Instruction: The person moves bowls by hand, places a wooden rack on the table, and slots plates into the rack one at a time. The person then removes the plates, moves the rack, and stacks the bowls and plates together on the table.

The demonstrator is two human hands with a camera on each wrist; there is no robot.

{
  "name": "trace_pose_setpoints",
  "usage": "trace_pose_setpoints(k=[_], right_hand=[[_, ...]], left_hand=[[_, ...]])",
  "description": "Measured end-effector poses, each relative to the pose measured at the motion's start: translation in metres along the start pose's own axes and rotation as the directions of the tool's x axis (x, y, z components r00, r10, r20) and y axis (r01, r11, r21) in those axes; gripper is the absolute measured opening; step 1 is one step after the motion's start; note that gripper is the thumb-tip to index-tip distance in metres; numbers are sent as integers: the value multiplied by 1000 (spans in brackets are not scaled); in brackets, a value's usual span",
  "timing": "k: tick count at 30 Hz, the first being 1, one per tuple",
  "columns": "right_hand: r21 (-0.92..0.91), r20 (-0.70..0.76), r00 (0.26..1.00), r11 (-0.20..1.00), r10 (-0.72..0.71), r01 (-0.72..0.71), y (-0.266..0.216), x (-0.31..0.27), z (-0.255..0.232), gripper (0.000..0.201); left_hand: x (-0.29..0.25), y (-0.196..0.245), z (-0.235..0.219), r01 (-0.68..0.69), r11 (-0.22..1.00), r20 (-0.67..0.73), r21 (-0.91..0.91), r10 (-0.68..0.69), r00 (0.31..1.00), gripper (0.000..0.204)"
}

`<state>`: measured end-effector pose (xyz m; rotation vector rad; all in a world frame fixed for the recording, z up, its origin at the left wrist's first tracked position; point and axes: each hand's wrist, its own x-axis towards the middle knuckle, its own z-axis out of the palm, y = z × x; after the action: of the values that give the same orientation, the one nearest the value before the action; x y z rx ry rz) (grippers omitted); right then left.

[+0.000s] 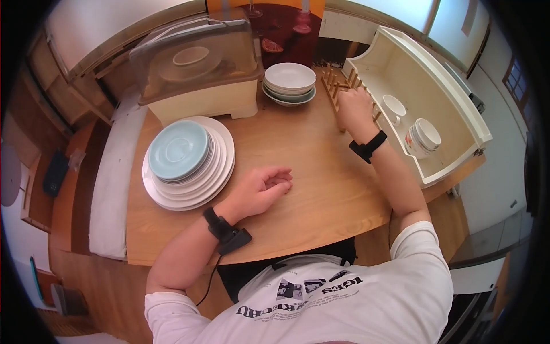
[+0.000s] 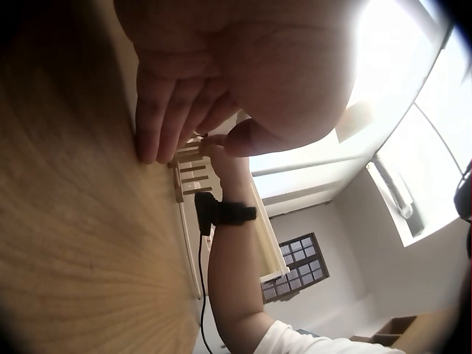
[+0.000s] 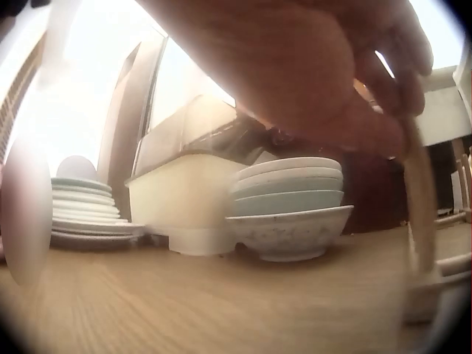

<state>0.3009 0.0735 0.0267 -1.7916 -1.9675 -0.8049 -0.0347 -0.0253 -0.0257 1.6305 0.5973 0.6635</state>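
Observation:
In the head view my right hand (image 1: 356, 112) grips the wooden peg rack (image 1: 332, 86) beside the cream cabinet. The right wrist view shows my fingers and thumb pinching one upright wooden peg (image 3: 420, 199). My left hand (image 1: 260, 190) rests on the wooden table (image 1: 309, 200) with fingers loosely bent and nothing in it. To its left is a stack of white plates topped by light blue ones (image 1: 179, 150). Stacked bowls (image 1: 290, 78) stand at the back, left of the rack.
A cream box with a brown transparent lid (image 1: 200, 63) stands at the back left. The cream cabinet (image 1: 452, 103) lies open along the right side, holding a white mug (image 1: 393, 108) and a stack of cups (image 1: 425, 135). A cable (image 1: 211, 282) hangs from the left wrist.

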Motion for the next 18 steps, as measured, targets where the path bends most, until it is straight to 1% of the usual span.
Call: trace_pose_setpoints(k=[2,3,5,6,7,8,9,11,12,15,18], right_hand=[[-83,-105,993,996,-46,38,-11,3,-8,13],[57,-128,992,998,15,-7,-14,10,-3,17],[336,-145,979,938,143,-87,-23,33,9,26],[547,150,948,775,282,-317,-28,44,6,31],[639,454,831,533,320,-554,-36,57,-10,38],[600,717,650,250,252,-760,-39,67,-18,44],[587,761,616,186,206,-788,-36,73,-8,47],[550,827,553,61,100,-833,-31,83,27,53],[553,830,555,40,56,-832,-30,88,37,51],[559,827,555,-25,88,-829,-32,95,48,44],[525,851,521,-121,61,-843,-38,97,38,33]], left_hand=[[0,0,1,-1,1000,-1,18,1,1000,40],[0,0,1,-4,1000,-7,24,4,1000,40],[0,0,1,-7,999,-20,35,8,1000,40],[0,-1,1,-4,999,-19,39,5,1000,40],[1,-3,0,0,999,-16,41,1,1000,40],[1,-4,0,2,999,-13,45,-2,1000,40],[1,-4,0,8,999,-11,38,-8,1000,40],[1,-2,0,16,999,-9,32,-16,1000,40],[2,-3,-1,5,999,-11,32,-5,1000,40],[1,-6,-1,-10,1000,-16,27,10,1000,41],[1,-5,0,-9,1000,-16,30,10,1000,41]])
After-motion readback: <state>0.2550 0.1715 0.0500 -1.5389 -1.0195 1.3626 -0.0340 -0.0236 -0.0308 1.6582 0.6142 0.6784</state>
